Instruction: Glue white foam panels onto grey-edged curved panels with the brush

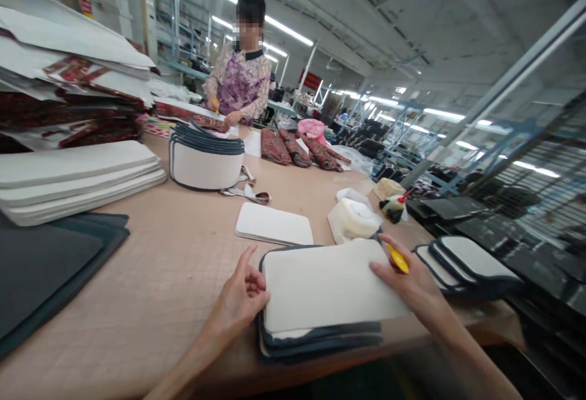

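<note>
A white rounded-corner panel (329, 284) lies on top of a stack of dark-edged sheets (320, 340) at the table's near edge. My left hand (242, 293) is at the stack's left side, thumb against its edge, index finger raised and the other fingers loosely bent, holding nothing. At the panel's right end is my right hand (407, 272), its thumb resting on the white surface. Tucked in that hand is a small yellow tool (397, 259); its working end is hidden, so its kind does not show. Thinner white panels (274, 224) lie just beyond the stack.
Curved panels (206, 162) stand upright farther back. White boards (77, 174) and dark sheets (46, 272) lie left. A white roll (352, 220), a red-tipped bottle (396, 206) and more dark-edged panels (476, 256) are at right. Another person (242, 76) works across the table (183, 278).
</note>
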### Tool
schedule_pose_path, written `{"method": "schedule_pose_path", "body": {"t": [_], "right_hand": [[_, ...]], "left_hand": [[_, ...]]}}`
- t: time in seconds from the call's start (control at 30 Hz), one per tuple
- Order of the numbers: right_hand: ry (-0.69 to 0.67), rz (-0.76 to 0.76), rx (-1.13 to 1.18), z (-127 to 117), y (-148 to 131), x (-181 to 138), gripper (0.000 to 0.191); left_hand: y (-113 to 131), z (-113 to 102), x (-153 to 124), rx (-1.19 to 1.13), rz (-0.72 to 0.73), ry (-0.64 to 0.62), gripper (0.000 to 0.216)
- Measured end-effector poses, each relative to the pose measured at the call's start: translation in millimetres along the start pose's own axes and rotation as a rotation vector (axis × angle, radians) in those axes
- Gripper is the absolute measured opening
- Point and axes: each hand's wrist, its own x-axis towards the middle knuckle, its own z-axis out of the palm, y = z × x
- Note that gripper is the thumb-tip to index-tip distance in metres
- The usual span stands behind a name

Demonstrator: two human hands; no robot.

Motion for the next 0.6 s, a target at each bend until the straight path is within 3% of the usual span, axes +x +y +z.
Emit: {"method": "schedule_pose_path", "body": {"t": [0.13,0.37,0.6], "right_hand": [[-0.019,0.016,0.037,6.7,6.6,1.8,0.077],[-0.042,-0.102,0.165,16.0,24.2,3.9,0.059],[-0.068,-0.018,0.274,26.3,54.2,8.8,0.064]], "left_hand": [[-6.5,-1.8,3.9,0.032,0.003,0.009,0.087],[-7.4,3.8,4.0,0.060,0.053,0.144,0.081],[-5.6,1.9,4.9,0.113,0.053,0.160,0.089]]}}
